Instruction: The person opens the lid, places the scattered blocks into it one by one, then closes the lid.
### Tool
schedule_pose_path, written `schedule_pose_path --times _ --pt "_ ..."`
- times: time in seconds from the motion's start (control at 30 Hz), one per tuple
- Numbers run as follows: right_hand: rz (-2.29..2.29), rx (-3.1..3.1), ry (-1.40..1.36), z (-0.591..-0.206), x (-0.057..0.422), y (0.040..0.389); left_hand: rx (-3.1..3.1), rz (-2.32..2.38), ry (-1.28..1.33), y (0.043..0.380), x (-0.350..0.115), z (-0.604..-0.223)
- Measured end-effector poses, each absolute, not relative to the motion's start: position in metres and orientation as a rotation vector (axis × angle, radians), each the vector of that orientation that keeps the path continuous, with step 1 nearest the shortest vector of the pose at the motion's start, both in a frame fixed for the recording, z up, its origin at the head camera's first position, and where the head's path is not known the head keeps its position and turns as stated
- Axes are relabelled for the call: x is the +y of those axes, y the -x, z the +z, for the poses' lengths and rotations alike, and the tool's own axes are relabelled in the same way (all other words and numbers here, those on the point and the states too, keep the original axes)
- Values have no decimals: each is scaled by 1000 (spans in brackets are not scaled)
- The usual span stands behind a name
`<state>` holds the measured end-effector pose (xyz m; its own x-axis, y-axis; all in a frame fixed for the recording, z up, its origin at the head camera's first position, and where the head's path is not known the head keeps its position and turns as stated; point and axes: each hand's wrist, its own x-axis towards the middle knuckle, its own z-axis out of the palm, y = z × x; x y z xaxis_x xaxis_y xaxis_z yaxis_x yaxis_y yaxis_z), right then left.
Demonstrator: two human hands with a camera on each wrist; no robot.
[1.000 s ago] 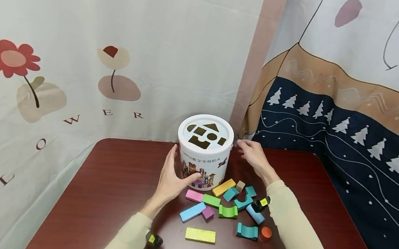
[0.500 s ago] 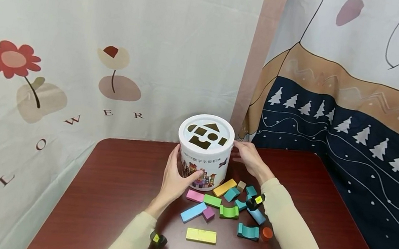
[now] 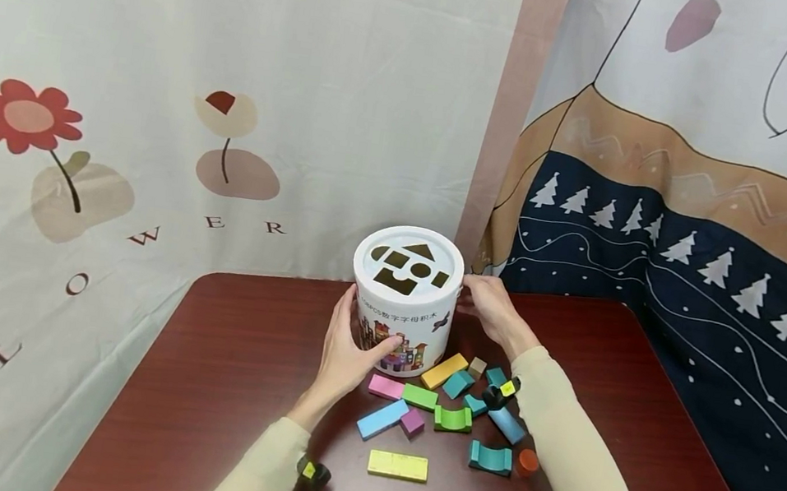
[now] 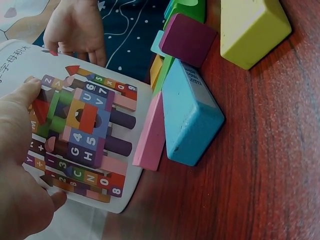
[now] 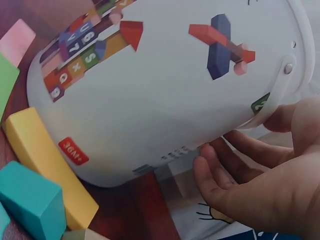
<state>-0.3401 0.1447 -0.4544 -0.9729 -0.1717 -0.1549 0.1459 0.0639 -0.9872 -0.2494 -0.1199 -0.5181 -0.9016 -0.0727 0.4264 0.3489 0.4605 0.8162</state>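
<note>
A white lidded bucket (image 3: 395, 312) stands upright at the back of the table, its front printed with lettering and a block castle. Cut-out shapes, including a triangle and a circle, pierce its lid (image 3: 394, 239). My left hand (image 3: 342, 355) holds the bucket's left side, thumb across the front print; some fingers are hidden behind it. On the other side, my right hand (image 3: 493, 308) touches the bucket just under the rim with loosely bent fingers. In the right wrist view, its fingertips lie at the wall beside the white handle (image 5: 274, 102).
Loose blocks lie before the bucket: an orange-yellow block (image 3: 444, 371) close to its base, a pink block (image 3: 386, 386), a blue block (image 3: 381, 420), a yellow block (image 3: 398, 466), several others. A red-orange disc (image 3: 527, 462) lies at right. Printed curtains (image 3: 352, 107) hang behind the table.
My right hand has moved left, from beside the bucket to its wall. My left hand has shifted slightly right, closer against the bucket. The blocks lie as before.
</note>
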Motion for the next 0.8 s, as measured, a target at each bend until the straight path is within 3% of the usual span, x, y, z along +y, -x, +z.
schedule_pose_path --times 0.8 --pt "-2029 2105 75 -431 148 346 -2290 -1440 266 247 -121 -515"
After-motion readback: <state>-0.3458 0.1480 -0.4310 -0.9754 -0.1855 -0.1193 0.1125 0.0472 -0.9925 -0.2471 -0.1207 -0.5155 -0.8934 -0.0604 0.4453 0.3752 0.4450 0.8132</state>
